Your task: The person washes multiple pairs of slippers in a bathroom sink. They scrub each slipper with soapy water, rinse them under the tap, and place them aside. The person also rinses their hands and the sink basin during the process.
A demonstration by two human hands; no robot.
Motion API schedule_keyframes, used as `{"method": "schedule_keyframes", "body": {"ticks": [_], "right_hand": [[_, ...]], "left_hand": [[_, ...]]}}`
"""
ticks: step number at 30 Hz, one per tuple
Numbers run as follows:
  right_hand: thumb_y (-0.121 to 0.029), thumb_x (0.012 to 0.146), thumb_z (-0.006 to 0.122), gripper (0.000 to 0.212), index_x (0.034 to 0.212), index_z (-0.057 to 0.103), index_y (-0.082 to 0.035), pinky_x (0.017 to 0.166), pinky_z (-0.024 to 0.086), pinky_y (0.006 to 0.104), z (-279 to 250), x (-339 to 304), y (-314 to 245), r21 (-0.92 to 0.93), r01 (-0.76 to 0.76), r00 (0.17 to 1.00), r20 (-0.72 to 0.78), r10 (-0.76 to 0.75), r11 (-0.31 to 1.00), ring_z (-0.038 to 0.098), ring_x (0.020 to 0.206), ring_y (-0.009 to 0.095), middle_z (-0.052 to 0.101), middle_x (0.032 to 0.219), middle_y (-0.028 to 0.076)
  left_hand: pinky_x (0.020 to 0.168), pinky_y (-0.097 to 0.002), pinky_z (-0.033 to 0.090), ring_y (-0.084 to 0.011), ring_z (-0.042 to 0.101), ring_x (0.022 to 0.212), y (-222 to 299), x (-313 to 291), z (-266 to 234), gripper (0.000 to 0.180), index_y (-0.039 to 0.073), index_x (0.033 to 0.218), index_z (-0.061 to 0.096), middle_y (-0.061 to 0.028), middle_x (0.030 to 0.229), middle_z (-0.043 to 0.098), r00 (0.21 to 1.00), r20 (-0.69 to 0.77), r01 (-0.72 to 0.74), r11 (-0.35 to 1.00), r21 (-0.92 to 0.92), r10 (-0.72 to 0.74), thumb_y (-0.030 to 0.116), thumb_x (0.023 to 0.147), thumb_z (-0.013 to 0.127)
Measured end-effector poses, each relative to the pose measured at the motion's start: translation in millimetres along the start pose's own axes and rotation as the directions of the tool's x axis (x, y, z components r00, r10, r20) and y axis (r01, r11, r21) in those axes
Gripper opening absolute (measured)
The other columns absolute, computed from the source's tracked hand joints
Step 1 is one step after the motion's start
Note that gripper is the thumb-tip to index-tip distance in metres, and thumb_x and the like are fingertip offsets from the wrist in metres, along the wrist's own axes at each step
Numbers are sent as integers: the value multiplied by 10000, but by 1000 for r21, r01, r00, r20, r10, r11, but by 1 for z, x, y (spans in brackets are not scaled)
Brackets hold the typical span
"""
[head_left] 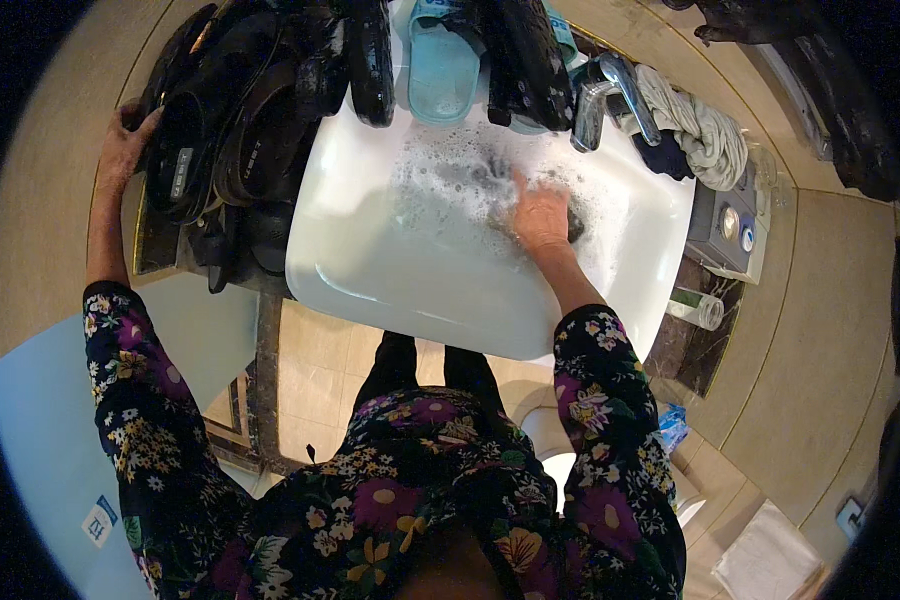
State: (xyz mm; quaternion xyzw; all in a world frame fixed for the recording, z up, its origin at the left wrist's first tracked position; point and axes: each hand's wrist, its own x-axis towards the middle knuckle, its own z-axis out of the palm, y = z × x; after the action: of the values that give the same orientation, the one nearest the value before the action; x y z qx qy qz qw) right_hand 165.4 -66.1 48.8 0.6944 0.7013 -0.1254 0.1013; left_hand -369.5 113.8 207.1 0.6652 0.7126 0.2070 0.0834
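Basin (420,315) v. bright w/ soft shadow at L, pic edges bent, corners blk.

"Right side of the frame?"
"At upper right, one light grey cloth (712,145), bunched. Below it, a grey box (708,235) with two round pieces on its face. Lower still, a clear container (708,312)."
"Lower right?"
"A small blue packet (673,427). Nearer the corner, a white sheet (768,555)."
"Lower left?"
"A pale blue panel (40,400), bearing a white label (98,522)."
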Motion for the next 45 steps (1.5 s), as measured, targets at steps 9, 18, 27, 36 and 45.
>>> {"method": "schedule_keyframes", "body": {"ticks": [9, 18, 27, 36, 45], "right_hand": [[-521, 627, 670, 885, 1357, 305, -180, 891, 379, 438, -18, -10, 5, 310, 200, 980, -53, -194, 929, 503, 1007, 330, 515, 1069, 157], [-429, 598, 705, 832, 1311, 391, -136, 836, 375, 409, -15, -43, 65, 187, 362, 916, -256, -310, 913, 497, 977, 291, 510, 1049, 121], [-408, 645, 701, 795, 1321, 357, -169, 822, 366, 428, -16, -36, 54, 123, 198, 971, -162, -177, 973, 494, 959, 278, 498, 1016, 108], [-365, 666, 688, 756, 1306, 359, -130, 847, 357, 440, -15, -31, 39, 41, 110, 990, -93, -105, 993, 476, 1036, 256, 509, 1063, 115], [-171, 735, 537, 455, 1167, 481, -37, 868, 359, 484, -2, -19, 39, -92, 141, 983, 128, -128, 986, 525, 944, 276, 550, 954, 134]], "left_hand": [[866, -316, 413, -224, 544, 1016, 38, -2, -22, 682, -12, 1149, 544, -170, 1129, 561, 960, 185, 244, 950, -192, -210, 473, 692, 691], [866, -332, 415, -242, 525, 1036, 101, -79, -86, 719, 8, 1249, 461, -173, 1158, 531, 973, -183, 75, 945, -318, -138, 443, 714, 664], [894, -339, 404, -223, 537, 998, 219, -204, 18, 652, 24, 1153, 525, -128, 1063, 565, 897, 367, -105, 926, -363, 246, 175, 547, 710], [826, -407, 414, -303, 508, 970, 262, -206, 139, 773, 5, 1253, 408, -151, 1012, 521, 833, 482, -353, 932, 84, 272, 345, 633, 719], [849, -467, 415, -314, 526, 1012, 301, -199, 190, 717, -12, 1147, 438, -154, 1061, 528, 771, 637, -327, 868, 373, 17, 484, 683, 666]]}}
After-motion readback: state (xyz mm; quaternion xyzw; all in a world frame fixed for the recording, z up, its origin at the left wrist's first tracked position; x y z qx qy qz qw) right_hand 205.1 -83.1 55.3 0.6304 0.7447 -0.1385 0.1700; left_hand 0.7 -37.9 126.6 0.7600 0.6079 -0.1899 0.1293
